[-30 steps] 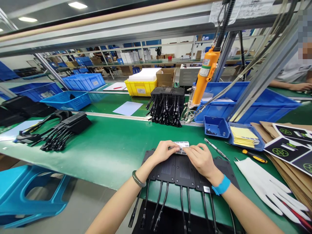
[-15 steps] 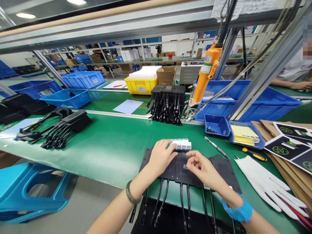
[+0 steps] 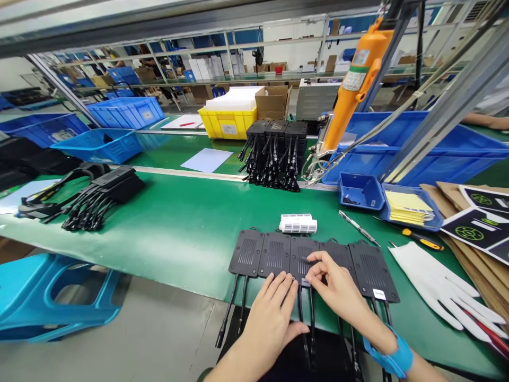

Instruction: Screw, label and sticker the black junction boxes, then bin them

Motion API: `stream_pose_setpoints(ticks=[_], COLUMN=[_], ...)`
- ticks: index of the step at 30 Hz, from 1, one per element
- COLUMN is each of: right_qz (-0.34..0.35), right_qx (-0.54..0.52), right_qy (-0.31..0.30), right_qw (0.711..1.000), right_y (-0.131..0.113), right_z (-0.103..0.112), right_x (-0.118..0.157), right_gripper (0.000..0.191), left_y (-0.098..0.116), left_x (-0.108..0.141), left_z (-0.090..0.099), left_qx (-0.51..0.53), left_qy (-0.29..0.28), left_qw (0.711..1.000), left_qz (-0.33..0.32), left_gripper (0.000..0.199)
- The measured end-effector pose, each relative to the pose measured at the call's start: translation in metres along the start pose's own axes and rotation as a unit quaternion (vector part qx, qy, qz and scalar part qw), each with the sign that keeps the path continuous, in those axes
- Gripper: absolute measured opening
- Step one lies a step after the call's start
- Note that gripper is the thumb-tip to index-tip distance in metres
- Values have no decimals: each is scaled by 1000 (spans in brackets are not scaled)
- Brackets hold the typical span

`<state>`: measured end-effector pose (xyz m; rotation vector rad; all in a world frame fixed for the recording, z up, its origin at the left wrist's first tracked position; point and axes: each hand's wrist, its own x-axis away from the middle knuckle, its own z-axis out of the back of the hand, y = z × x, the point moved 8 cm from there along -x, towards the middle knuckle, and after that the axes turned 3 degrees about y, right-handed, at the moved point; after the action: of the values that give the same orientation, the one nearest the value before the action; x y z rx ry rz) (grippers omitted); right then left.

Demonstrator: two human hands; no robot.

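Nearest us, our left hand (image 3: 270, 313) lies open and palm down, thumb spread aside, fingertips at the lower edges of the second and middle black units in a row of five. Our right hand (image 3: 334, 286) is narrow, fingers curled beside a small label (image 3: 305, 282) at the lower edge of the middle black unit (image 3: 301, 259); we cannot tell whether they pinch or press it. Just beyond the row, we see a label roll (image 3: 298, 226) on the green table (image 3: 178, 212), and farther back, a stack of black units (image 3: 275, 154).
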<state>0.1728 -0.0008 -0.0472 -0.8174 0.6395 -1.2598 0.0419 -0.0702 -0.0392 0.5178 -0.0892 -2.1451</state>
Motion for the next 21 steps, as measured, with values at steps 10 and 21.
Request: stream_pose_setpoints(ticks=[10, 21], right_qz=[-3, 1], right_qx=[17, 4], right_qy=[16, 15], right_qw=[1000, 1000], right_y=[1, 0], right_z=[0, 2], right_x=[1, 1], right_gripper=[21, 20], left_y=[2, 2], left_x=[3, 1], left_z=[-4, -2], left_qx=[-8, 4], left_qy=[-8, -19], left_qw=[1000, 1000], left_qz=[-8, -1], left_gripper=[77, 76])
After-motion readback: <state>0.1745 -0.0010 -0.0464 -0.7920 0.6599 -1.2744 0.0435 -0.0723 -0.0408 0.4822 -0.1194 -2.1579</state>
